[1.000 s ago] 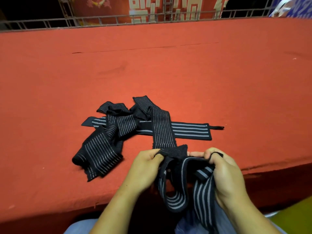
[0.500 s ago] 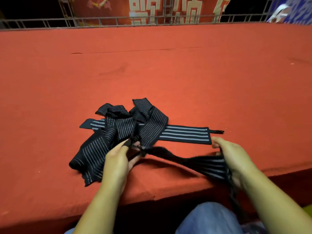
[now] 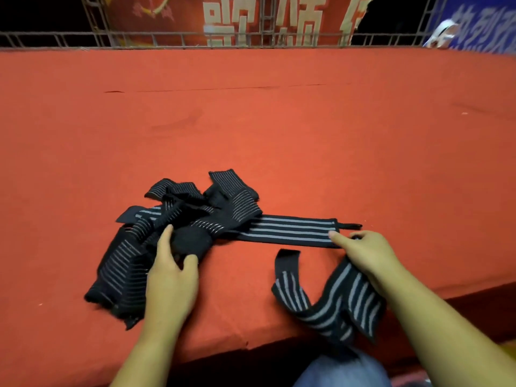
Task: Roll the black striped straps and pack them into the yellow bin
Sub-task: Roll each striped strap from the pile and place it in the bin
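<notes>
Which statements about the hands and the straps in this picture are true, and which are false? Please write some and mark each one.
1. The left hand is on the tangled pile of straps. True.
2. The right hand holds nothing. False: it holds a looped strap, which curls over the near edge of the table.
3. One flat strap lies stretched out on the red table, between the two hands. True.
4. Both hands are lifted high above the table. False: both are low, on the straps.
</notes>
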A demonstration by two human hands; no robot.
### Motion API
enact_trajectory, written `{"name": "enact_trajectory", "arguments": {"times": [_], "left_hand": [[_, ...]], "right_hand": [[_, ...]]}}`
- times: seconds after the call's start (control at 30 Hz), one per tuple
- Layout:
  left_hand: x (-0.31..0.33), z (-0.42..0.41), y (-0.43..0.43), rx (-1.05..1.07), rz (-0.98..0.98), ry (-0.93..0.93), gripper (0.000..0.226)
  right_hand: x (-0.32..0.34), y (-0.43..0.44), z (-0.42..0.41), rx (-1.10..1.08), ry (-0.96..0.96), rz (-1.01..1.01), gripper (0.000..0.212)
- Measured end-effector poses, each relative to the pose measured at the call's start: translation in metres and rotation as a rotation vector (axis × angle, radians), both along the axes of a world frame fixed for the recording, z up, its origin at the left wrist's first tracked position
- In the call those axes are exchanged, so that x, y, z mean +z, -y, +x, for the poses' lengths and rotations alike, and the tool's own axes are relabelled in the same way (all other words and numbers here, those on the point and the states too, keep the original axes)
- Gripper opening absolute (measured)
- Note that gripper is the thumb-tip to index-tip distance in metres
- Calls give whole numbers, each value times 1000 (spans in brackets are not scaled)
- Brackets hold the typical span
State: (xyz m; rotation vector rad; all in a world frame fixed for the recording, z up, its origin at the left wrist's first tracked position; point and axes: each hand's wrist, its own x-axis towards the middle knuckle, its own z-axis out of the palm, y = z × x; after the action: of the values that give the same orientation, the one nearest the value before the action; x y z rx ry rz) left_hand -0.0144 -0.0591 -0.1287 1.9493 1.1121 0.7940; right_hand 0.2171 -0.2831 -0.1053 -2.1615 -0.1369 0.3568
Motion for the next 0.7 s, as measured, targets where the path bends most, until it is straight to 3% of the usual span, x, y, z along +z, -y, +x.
{"name": "enact_trajectory", "arguments": {"times": [0.1,0.17,0.37,0.5,0.7], "left_hand": [[-5,0,-1,-90,40,-23,100],[-8,0,-1,-115,81,-51,104],[-22,3,-6,-130,296,-188,68],[-24,7,-5,-81,278,-237,65],[-18,4,-2,57,231,-200,65]], "right_hand": [[-4,-25,12,-3,-49,-17,37],[-5,-37,17,-8,-57,-46,37],[5,-43,-6,-25,-94,179,20],[20,-18,-43,58,-177,309,14],[20,14,-79,76,-123,258,17]]}}
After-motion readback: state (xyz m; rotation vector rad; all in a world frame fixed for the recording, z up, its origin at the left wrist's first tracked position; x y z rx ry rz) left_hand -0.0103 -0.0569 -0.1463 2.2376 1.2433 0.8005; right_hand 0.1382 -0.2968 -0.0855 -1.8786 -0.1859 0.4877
